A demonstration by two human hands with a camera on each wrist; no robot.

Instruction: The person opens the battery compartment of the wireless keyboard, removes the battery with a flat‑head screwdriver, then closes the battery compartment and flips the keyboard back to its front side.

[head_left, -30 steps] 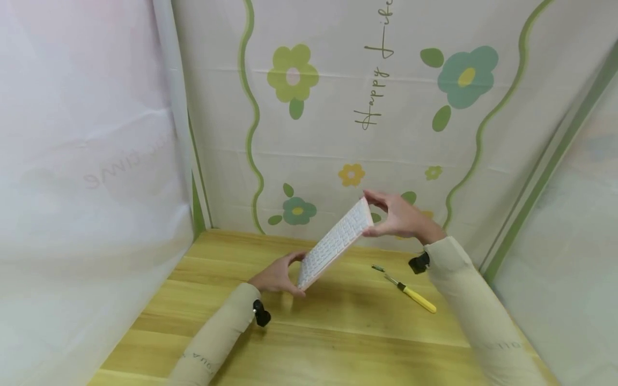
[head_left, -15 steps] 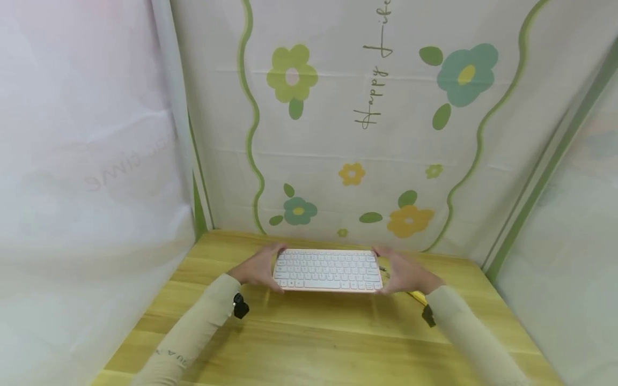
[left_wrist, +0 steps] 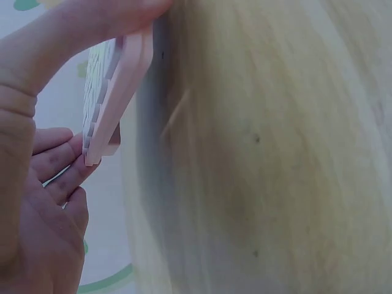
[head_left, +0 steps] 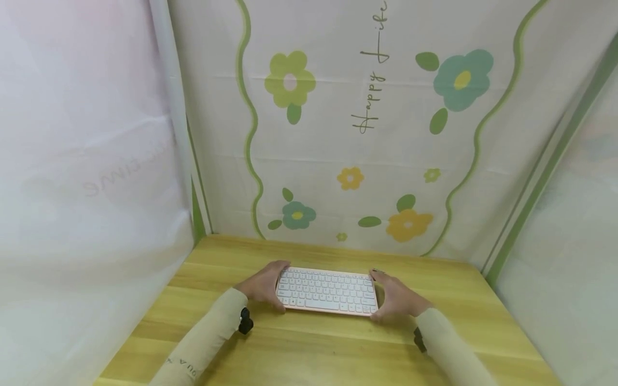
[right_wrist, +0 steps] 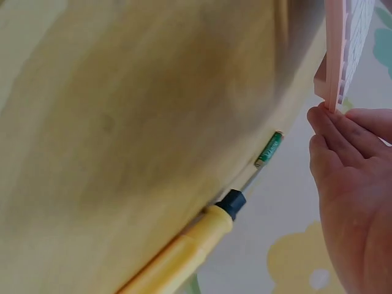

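Note:
A small keyboard (head_left: 328, 291) with white keys and a pink edge lies level, keys up, low over the wooden table in the head view. My left hand (head_left: 264, 287) holds its left end between thumb and fingers. At the opposite end, my right hand (head_left: 398, 296) grips it the same way. The left wrist view has the keyboard's pink side (left_wrist: 116, 101) above a dark shadow; whether its underside touches the wood I cannot tell. A raised foot shows on the underside in the right wrist view, where fingertips touch the corner.
In the right wrist view, a yellow-handled screwdriver (right_wrist: 184, 251) with a black collar lies on the table (right_wrist: 110, 153). At its tip is a small green battery (right_wrist: 269, 149). The right hand hides the screwdriver in the head view. A flowered curtain (head_left: 328, 139) hangs behind the table.
The keyboard was tilted, right end high, a second ago. Both hands have levelled it and brought it down toward the table, its keys facing up.

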